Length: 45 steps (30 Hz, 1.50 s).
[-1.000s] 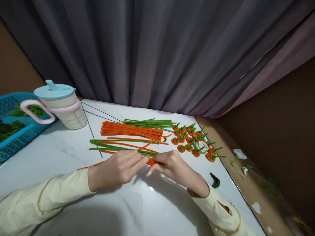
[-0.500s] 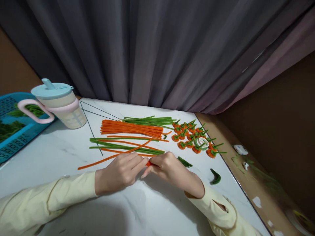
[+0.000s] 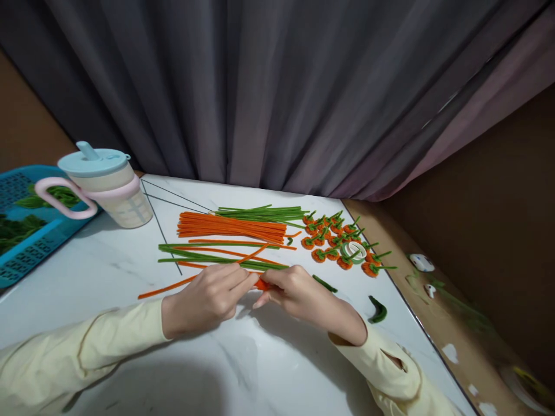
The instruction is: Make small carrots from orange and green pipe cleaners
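Observation:
My left hand (image 3: 212,294) and my right hand (image 3: 299,292) meet over the near part of the white table. Between their fingertips they pinch a small orange pipe cleaner piece (image 3: 262,283), mostly hidden by the fingers. Just beyond my hands lie loose green pipe cleaners (image 3: 208,255) and loose orange pipe cleaners (image 3: 169,286). Behind those is a thick bundle of orange pipe cleaners (image 3: 229,226), and past it a bundle of green pipe cleaners (image 3: 264,214). To the right sit several small orange pumpkin-like shapes with green stems (image 3: 318,255).
A roll of green tape (image 3: 354,252) rests among the orange shapes. Dark green pieces (image 3: 377,309) lie right of my hand. At the left stand a lidded cup (image 3: 115,193) and a blue basket (image 3: 39,257) with greenery. An earbud case (image 3: 421,263) is beyond the table's right edge.
My fingers have shifted slightly around the orange piece, and a little more of it shows. My left hand has moved slightly left. The things on the table lie as before.

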{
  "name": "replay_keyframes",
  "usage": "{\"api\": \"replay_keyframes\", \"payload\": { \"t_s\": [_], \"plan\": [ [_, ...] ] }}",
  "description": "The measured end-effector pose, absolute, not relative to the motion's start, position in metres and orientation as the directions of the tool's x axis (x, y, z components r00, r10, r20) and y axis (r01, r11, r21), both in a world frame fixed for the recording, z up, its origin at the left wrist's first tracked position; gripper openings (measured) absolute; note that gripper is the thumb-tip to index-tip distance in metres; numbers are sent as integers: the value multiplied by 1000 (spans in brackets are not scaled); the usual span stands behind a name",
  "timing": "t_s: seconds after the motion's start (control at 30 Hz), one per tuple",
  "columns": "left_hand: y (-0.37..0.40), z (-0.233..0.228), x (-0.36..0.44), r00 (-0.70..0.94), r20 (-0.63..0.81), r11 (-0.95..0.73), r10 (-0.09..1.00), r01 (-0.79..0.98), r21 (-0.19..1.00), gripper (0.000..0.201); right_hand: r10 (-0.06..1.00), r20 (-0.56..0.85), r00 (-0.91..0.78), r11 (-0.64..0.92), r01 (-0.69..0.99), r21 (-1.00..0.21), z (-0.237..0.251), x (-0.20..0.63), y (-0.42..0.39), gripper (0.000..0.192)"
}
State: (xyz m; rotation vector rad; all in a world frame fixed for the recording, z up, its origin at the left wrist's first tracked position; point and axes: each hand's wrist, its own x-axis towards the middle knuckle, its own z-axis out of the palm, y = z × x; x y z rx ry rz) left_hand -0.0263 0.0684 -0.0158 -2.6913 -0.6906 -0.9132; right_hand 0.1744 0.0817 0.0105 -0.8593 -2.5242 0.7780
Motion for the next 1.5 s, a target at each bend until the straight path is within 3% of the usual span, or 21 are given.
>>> {"api": "replay_keyframes", "payload": {
  "t_s": [0.37,0.5,0.67,1.0,1.2,1.37,1.5],
  "plan": [
    [67,-9,-25,720,618,-891,315,450,-70,21,639,222,-736,689,420,-590,7,177,84,19],
    [63,-7,-21,709,629,-880,318,468,-83,24,631,212,-747,690,415,-593,3,177,83,26],
    [62,-14,-18,682,627,-877,375,481,1,28,665,232,-710,694,471,-545,-2,173,77,31],
    [63,-23,-17,732,598,-894,328,445,-55,31,673,208,-710,676,477,-561,-3,168,75,31],
    [65,-16,-21,737,554,-895,388,445,35,26,648,260,-716,704,433,-563,2,173,79,24],
    [70,-1,-29,742,494,-885,454,438,157,24,674,186,-714,668,483,-567,14,180,81,30],
    [73,8,-35,735,531,-898,421,422,126,30,684,149,-714,635,482,-604,22,185,79,22]
  ]
}}
